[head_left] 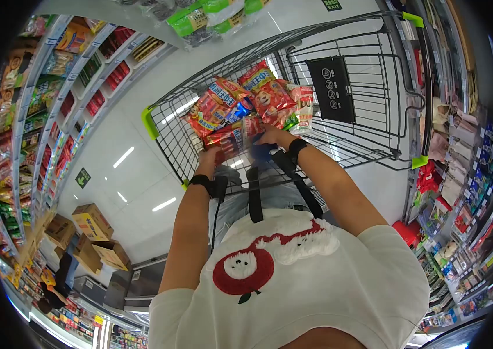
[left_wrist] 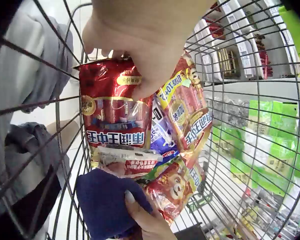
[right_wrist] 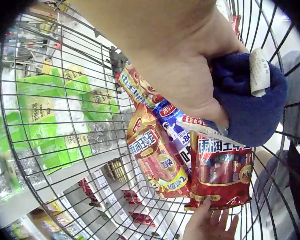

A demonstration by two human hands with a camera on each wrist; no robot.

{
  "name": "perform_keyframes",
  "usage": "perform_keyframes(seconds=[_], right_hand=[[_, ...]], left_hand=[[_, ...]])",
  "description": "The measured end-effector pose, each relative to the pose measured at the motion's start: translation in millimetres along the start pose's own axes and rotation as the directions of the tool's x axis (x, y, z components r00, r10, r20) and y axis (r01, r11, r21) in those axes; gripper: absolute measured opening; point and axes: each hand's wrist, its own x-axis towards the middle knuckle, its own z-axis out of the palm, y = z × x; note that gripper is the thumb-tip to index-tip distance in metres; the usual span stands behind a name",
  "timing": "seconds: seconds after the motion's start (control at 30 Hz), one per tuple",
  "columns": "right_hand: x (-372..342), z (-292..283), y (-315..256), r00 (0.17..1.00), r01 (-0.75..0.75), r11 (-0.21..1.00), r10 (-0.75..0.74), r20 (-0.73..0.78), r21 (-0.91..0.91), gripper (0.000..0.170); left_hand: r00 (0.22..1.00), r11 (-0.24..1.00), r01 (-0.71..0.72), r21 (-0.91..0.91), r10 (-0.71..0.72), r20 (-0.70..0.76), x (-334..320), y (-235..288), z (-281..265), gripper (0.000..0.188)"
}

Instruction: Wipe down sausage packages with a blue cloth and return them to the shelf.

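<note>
My left hand (head_left: 209, 156) holds a red sausage pack (left_wrist: 115, 107) by its end, thumb over the front. The pack lies at the near side inside the shopping cart (head_left: 171, 160), its sausages showing through a clear window. My right hand (head_left: 270, 135) grips a folded navy blue cloth (right_wrist: 250, 107) with a white label, beside the other end of the pack. Just beyond lie another red and yellow sausage pack (right_wrist: 157, 155), a blue packet (right_wrist: 175, 127) and a red bag with a cartoon face (head_left: 270, 96).
Black wire walls enclose both hands on all sides. A black sign panel (head_left: 332, 90) hangs in the cart's handle end. Snack shelves (head_left: 54, 87) line the left, hanging goods (head_left: 461, 163) the right. Green packages (head_left: 206, 17) stand ahead; cardboard boxes (head_left: 92, 224) sit on the floor.
</note>
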Motion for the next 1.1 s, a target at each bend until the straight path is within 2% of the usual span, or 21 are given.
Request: perform_keyframes(seconds=[0.07, 0.17, 0.23, 0.27, 0.33, 0.4, 0.47, 0.53, 0.57, 0.63, 0.7, 0.8, 0.9, 1.0, 1.1], right_hand=[[7, 2, 3, 0.999, -0.038, 0.999, 0.037, 0.015, 0.030, 0.097], [10, 6, 7, 1.000, -0.010, 0.998, 0.010, -0.005, 0.057, 0.097], [12, 11, 9, 0.999, 0.030, 0.998, -0.027, -0.046, 0.054, 0.097], [12, 14, 11, 0.997, 0.044, 0.998, -0.041, -0.073, 0.044, 0.098], [14, 14, 10, 0.995, 0.048, 0.998, -0.043, -0.093, 0.050, 0.098], [12, 12, 10, 0.997, 0.018, 0.997, -0.013, -0.074, 0.078, 0.097], [10, 13, 12, 0.994, 0.042, 0.993, -0.030, -0.106, 0.109, 0.095], [8, 12, 13, 0.993, 0.069, 0.987, -0.053, -0.109, 0.147, 0.092], [7, 10, 14, 0.993, 0.084, 0.981, -0.068, -0.101, 0.172, 0.090], [3, 8, 14, 0.994, 0.087, 0.974, -0.072, -0.079, 0.211, 0.087], [1, 7, 13, 0.997, 0.068, 0.970, -0.057, -0.053, 0.235, 0.083], [3, 12, 17, 0.987, 0.133, 0.963, -0.106, -0.124, 0.234, 0.080], [10, 20, 26, 0.975, 0.172, 0.951, -0.127, -0.182, 0.256, 0.075], [9, 20, 30, 0.976, 0.163, 0.945, -0.112, -0.189, 0.283, 0.071], [1, 15, 24, 0.980, 0.147, 0.938, -0.096, -0.173, 0.315, 0.067]], left_hand=[[0.998, 0.999, 0.016, -0.050, -0.013, 0.059, -37, 26, 4, 0.049], [0.985, 1.000, -0.016, -0.012, 0.014, -0.172, -26, 19, 16, 0.062], [0.993, 0.989, -0.050, -0.137, 0.064, 0.100, -29, 20, 9, 0.062], [0.968, 0.978, -0.055, -0.201, 0.102, 0.231, -30, 22, 5, 0.062], [0.994, 0.995, -0.075, -0.070, 0.080, 0.074, -13, 13, 6, 0.061], [0.999, 0.996, -0.044, -0.077, 0.042, -0.021, -8, 7, 8, 0.057], [0.999, 0.973, 0.014, -0.229, -0.025, -0.047, -45, 35, 17, 0.050], [0.995, 0.993, -0.037, -0.111, 0.047, 0.088, -26, 23, 7, 0.063], [0.989, 0.996, -0.030, -0.086, 0.042, 0.140, -15, 18, 0, 0.061], [0.981, 0.992, 0.122, -0.042, -0.114, 0.160, -36, 41, -3, 0.058], [0.978, 0.988, 0.156, 0.017, -0.157, 0.139, -53, 57, -1, 0.054], [0.989, 0.976, -0.115, 0.187, 0.095, 0.115, -48, 44, 6, 0.049], [0.972, 0.964, -0.198, 0.180, 0.169, 0.164, -45, 38, 2, 0.058], [0.947, 0.823, -0.320, 0.469, 0.281, 0.153, 5, 4, -9, 0.071], [0.917, 0.629, -0.349, 0.695, 0.380, 0.117, -46, 41, 7, 0.074]])
